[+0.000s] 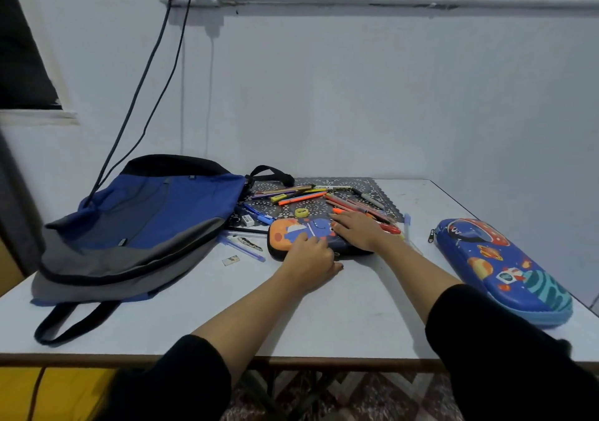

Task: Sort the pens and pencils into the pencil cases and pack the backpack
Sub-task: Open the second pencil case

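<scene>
Probably stiff-shelled and light, the small pencil case (pixel 287 235) lies mid-table (pixel 324 320) at the near edge of the mat (pixel 356 182), the right hand (pixel 356 230) pressing flat-fingered on its lid while the left hand (pixel 308 258) curls its fingers over the near rim, the likeliest place to hold.

backpack (pixel 155 213): matt cloth | blue pencil case (pixel 499 271): glossy, smooth | table (pixel 356 317): smooth, matt

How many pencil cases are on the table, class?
2. One dark pencil case lies mid-table under the left hand and right hand; a blue space-print pencil case lies at the table's right edge. Others may hide inside the backpack.
</scene>
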